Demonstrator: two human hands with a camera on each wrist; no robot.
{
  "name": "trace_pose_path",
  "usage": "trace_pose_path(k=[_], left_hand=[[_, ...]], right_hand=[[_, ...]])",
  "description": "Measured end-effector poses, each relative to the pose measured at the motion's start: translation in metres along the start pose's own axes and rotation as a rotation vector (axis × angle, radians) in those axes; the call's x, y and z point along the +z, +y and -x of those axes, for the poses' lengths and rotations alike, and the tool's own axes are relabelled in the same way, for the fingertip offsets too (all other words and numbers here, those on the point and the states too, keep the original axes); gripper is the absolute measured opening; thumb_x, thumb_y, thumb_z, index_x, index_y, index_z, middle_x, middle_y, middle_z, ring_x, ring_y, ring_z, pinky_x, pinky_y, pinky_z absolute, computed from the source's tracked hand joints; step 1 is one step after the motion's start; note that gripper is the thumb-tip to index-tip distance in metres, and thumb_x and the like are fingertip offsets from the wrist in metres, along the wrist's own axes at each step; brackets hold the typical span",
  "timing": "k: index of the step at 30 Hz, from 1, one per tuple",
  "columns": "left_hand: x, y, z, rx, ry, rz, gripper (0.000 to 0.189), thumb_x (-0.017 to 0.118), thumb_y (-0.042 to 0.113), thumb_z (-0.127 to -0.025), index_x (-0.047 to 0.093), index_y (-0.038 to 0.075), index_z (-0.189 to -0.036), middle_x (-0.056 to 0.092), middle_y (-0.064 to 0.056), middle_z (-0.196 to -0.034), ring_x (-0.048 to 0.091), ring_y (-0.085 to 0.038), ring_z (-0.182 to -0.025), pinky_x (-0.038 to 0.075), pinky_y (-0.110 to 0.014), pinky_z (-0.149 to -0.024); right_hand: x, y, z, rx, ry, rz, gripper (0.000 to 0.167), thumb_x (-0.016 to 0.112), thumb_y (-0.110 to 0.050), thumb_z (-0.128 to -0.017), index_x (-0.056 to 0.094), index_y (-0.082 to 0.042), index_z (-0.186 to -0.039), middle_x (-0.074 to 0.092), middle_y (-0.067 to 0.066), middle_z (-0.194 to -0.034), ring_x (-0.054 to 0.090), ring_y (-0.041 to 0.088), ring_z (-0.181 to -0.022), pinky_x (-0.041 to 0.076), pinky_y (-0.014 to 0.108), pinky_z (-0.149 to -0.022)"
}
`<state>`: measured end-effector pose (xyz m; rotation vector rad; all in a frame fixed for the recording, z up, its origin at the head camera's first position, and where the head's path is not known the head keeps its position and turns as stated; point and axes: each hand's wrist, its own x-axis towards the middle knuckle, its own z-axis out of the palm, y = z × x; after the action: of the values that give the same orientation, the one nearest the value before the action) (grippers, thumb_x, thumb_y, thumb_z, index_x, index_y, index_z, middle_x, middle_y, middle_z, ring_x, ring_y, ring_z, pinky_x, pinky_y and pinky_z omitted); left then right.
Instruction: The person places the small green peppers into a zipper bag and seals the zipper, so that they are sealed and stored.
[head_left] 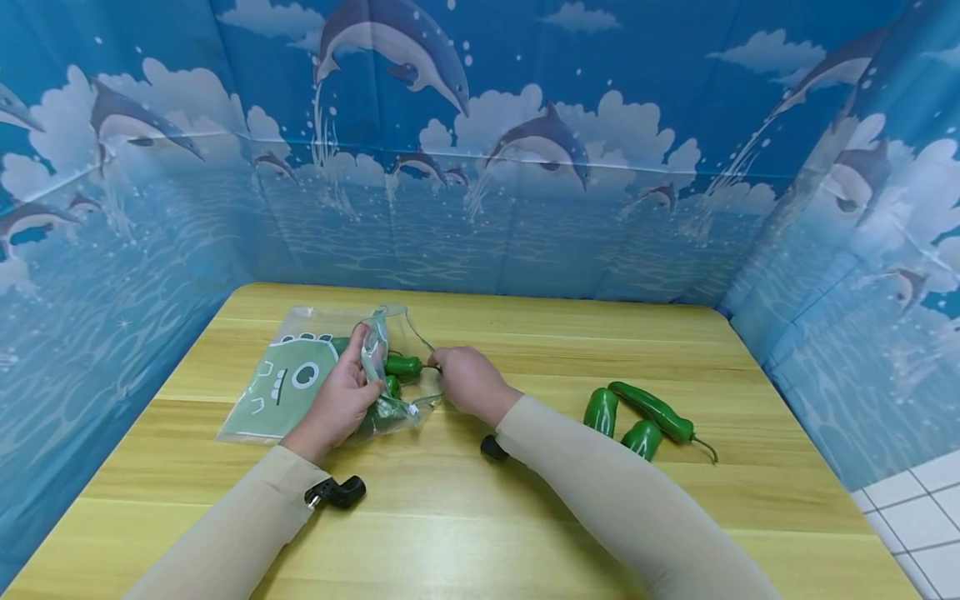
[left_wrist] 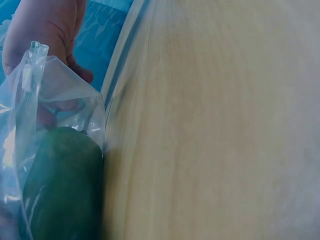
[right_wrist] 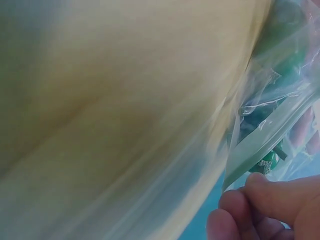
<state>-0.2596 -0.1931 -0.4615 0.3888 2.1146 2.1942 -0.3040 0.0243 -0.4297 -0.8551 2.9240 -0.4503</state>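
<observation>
A clear zip bag (head_left: 296, 400) printed with a green one-eyed monster lies on the table, its mouth toward the right. My left hand (head_left: 341, 400) grips it near the mouth, thumb on the near face. My right hand (head_left: 471, 383) pinches the rim of the mouth, which is spread wide between both hands. In the right wrist view, the thumb and forefinger (right_wrist: 267, 197) meet at the end of the zip strip (right_wrist: 272, 137). A green pepper (head_left: 403, 366) sits in the opening, stem toward the right hand. Another pepper (left_wrist: 65, 185) shows through the plastic in the left wrist view.
Right of the right forearm lie a long green pepper (head_left: 656, 411) with a curved stem and two shorter ones (head_left: 602, 412), one partly behind the sleeve. Black wrist mounts (head_left: 341, 492) jut from the cuffs. A blue dolphin curtain (head_left: 495, 233) surrounds the wooden table (head_left: 420, 542).
</observation>
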Motion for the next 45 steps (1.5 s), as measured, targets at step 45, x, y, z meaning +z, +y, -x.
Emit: trace_pose_path(k=[45], left_hand=[[-0.001,-0.003,-0.001,0.012,-0.009,0.002,0.097,0.039,-0.017,-0.099,-0.019,0.020,-0.168,-0.015,0.002,-0.177,0.007,-0.029,-0.164,0.034,-0.033,-0.118]], right_hand=[[0.009,-0.009,-0.015,-0.015,0.005,0.025,0.037,0.053,-0.005,-0.108,0.071,-0.017,-0.139,0.074,0.003,-0.134,0.069,0.023,-0.126,0.054,0.038,-0.109]])
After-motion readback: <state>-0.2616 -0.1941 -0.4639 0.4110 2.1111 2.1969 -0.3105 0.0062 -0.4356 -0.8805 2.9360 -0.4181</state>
